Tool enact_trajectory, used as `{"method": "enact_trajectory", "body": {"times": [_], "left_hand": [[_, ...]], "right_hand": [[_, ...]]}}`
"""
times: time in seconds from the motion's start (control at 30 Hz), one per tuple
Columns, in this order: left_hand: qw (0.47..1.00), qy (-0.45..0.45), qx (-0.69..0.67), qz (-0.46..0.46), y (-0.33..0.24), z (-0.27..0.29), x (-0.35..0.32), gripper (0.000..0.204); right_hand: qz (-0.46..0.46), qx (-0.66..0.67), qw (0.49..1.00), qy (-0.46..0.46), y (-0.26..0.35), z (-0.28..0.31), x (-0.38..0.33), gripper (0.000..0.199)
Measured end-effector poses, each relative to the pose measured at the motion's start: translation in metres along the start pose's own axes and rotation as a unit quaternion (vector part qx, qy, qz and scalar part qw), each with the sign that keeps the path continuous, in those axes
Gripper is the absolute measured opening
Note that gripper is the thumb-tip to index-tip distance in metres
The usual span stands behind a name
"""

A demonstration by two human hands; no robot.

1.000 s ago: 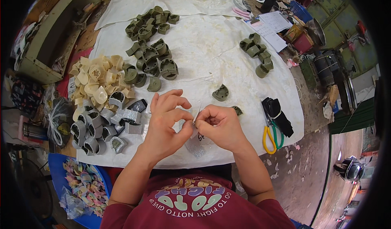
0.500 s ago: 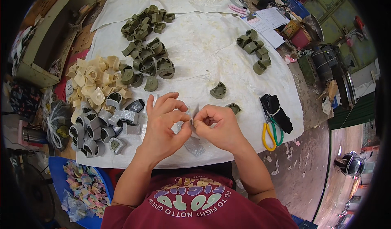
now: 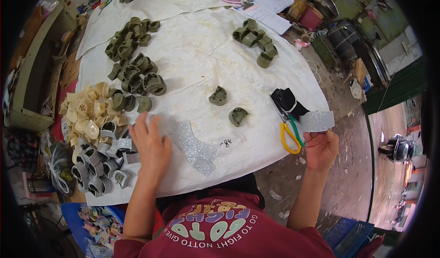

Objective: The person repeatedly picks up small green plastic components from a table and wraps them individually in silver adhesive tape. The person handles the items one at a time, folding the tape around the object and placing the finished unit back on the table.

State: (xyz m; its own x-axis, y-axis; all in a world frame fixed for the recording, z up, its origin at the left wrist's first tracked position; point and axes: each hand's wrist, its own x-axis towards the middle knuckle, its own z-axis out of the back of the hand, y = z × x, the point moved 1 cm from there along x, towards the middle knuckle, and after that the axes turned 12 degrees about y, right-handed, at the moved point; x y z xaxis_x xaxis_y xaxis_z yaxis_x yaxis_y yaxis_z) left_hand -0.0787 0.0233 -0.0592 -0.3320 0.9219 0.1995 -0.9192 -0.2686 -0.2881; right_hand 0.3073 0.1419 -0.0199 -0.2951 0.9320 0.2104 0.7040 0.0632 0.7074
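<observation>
In my right hand [image 3: 322,150], out past the table's right edge, a short silver glitter strip [image 3: 319,120] is pinched at its lower edge between thumb and fingers. My left hand [image 3: 151,143] is over the left part of the white-covered table, fingers stretched and a little apart, holding nothing that I can see. Just right of it lie overlapping silver glitter strips [image 3: 195,148]. To its left is a heap of silver-wrapped curved pieces [image 3: 94,161]. Two bare olive-green hollow pieces, one [image 3: 218,95] behind the other [image 3: 238,116], stand near the table's middle.
Scissors [image 3: 289,136] with yellow and green handles lie by a black bundle [image 3: 285,99] at the right edge. Cream pieces [image 3: 87,111] and olive-green pieces [image 3: 133,77] are heaped at left. A blue tub [image 3: 75,216] of colourful scraps stands below; papers [image 3: 268,10] lie far right.
My hands have come apart. The right has swung out rightward with a silver strip; the left has moved left and opened from its pinch. The whole view has shifted.
</observation>
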Motion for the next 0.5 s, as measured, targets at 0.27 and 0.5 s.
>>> {"method": "enact_trajectory", "body": {"times": [0.27, 0.5], "left_hand": [[0.621, 0.386, -0.681, -0.037, -0.103, 0.017, -0.021, 0.035], [0.495, 0.257, -0.822, 0.115, -0.138, -0.002, -0.001, 0.021]], "right_hand": [[-0.013, 0.148, 0.985, 0.086, -0.073, -0.087, 0.011, 0.039], [-0.082, -0.209, 0.973, 0.053, -0.078, -0.057, -0.038, 0.033]]}}
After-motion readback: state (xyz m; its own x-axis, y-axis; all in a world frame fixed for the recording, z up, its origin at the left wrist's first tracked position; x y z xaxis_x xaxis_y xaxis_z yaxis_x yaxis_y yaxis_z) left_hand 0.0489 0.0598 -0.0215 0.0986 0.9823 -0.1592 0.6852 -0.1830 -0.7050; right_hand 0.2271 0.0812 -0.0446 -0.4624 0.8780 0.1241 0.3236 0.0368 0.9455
